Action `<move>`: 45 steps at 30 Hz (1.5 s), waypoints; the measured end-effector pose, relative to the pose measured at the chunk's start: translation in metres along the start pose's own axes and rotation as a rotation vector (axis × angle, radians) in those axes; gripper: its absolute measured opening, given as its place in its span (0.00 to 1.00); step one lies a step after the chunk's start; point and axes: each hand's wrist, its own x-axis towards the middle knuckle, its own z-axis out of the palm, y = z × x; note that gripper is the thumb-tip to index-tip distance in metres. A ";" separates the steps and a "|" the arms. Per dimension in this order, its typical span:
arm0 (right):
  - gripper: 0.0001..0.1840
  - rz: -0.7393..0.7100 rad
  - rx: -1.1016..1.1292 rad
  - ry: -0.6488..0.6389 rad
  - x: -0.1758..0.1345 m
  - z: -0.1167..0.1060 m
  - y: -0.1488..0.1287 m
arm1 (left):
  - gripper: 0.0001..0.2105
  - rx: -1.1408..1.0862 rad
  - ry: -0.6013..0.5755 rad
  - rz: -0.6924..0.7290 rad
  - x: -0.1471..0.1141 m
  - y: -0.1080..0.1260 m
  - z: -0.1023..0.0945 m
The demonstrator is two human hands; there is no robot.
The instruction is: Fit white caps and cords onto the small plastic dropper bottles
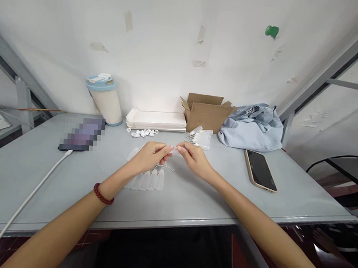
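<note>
My left hand (153, 154) is closed, thumb against fingers, round a small translucent plastic piece (172, 150) that is mostly hidden. Facing it, my right hand (194, 160) pinches with thumb and forefinger close to the left fingertips; what it grips is too small to make out. Below my left hand lies a row of small translucent squeeze bottles (148, 181) with thin strap-like loops near their tops. Farther back sits a pile of small white caps (144, 133). More small bottles (202, 139) lie behind my right hand, in front of the cardboard box.
On the grey table (192, 207) stand a cream tumbler (106, 105), stacked white trays (157, 119) and an open cardboard box (208, 116). Blue cloth (252, 130) lies beside the box. A phone (261, 170) rests at right; a blurred-out device (83, 135) with a white cable (35, 200) is at left.
</note>
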 end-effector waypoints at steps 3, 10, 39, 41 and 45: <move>0.17 0.063 0.072 -0.006 0.001 0.000 0.000 | 0.19 0.066 0.040 0.033 -0.001 0.000 0.003; 0.27 0.314 0.409 -0.073 0.002 0.003 0.007 | 0.10 0.064 0.131 0.074 -0.002 0.002 0.005; 0.27 0.370 0.559 -0.107 0.003 -0.005 -0.005 | 0.18 0.404 0.090 0.271 -0.006 0.006 0.007; 0.26 0.306 0.495 -0.071 0.002 -0.004 -0.006 | 0.20 0.264 0.066 0.173 -0.006 0.008 0.007; 0.24 0.176 0.297 -0.015 0.000 -0.001 -0.004 | 0.22 0.108 0.043 0.054 -0.006 0.009 0.007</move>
